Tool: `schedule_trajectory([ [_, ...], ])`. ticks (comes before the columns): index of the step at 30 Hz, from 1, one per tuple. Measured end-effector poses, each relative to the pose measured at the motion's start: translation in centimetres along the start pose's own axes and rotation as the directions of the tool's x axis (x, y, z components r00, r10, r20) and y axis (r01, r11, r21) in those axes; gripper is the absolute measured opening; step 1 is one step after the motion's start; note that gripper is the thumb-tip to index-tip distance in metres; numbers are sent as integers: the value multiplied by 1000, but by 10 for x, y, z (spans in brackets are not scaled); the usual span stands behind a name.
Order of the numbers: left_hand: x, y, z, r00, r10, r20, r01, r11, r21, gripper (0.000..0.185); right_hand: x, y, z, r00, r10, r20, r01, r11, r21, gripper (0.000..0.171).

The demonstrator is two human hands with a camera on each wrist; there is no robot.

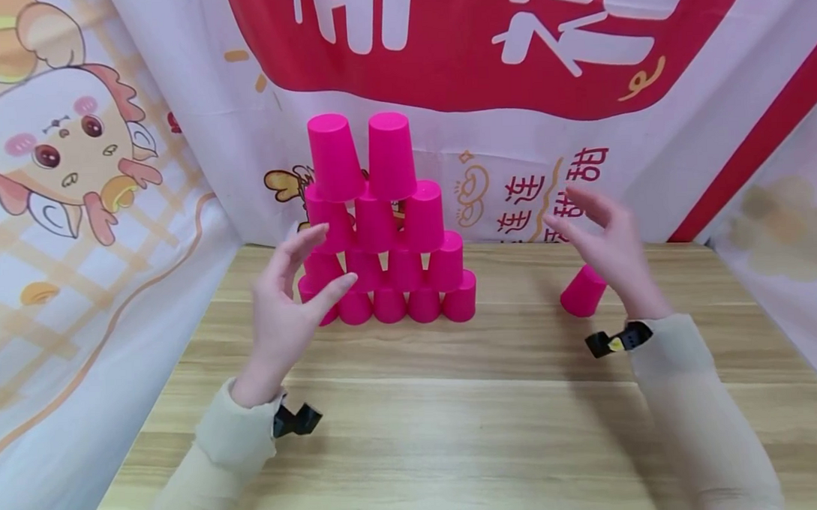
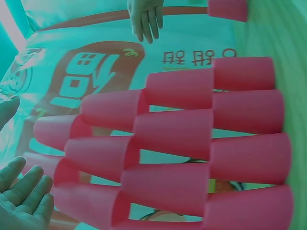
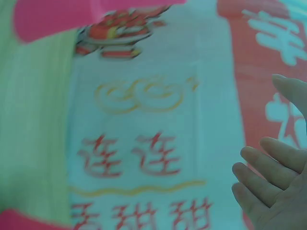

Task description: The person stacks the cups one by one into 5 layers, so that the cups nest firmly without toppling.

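Bright pink cups stand upside down in a stepped stack (image 1: 389, 274) on the table, several along the bottom row, three in the third row and two on top. The left hand (image 1: 285, 312) hovers in front of the stack's left side, fingers loosely spread and holding nothing; it hides some cups there. In the left wrist view its fingers (image 2: 29, 191) appear at the lower left, beside the upper rows. The right hand (image 1: 611, 248) is raised empty on the right, fingers relaxed, partly covering a single upside-down pink cup (image 1: 583, 292). In the right wrist view, the palm (image 3: 278, 187) faces the camera.
A wood-grain table (image 1: 415, 435) carries the cups. Behind it hangs a white cloth with a red printed panel (image 1: 483, 80). Patterned cloth (image 1: 61, 169) covers the left side, and a pale cloth (image 1: 779, 219) the right. Both wrists wear black camera bands (image 1: 617, 341).
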State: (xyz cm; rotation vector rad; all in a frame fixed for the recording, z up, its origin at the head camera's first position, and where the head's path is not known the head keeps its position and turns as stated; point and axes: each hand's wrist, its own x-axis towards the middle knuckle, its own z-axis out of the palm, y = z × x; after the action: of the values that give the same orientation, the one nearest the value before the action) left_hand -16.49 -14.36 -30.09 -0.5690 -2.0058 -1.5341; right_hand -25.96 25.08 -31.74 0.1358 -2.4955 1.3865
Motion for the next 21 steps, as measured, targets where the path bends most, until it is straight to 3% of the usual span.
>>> schedule_trajectory([
  [8, -22, -16, 3, 988, -146, 60, 143, 989, 48, 59, -17, 54, -12, 993, 121, 16, -119, 987, -104, 75],
  [15, -36, -35, 7, 975, -182, 125, 172, 981, 90, 60, -27, 90, -19, 985, 167, 40, -158, 972, -175, 91],
  [21, -48, -49, 11, 939, -270, 212, 242, 959, 149, 59, -35, 117, -17, 969, 234, 82, -221, 965, -144, 95],
])
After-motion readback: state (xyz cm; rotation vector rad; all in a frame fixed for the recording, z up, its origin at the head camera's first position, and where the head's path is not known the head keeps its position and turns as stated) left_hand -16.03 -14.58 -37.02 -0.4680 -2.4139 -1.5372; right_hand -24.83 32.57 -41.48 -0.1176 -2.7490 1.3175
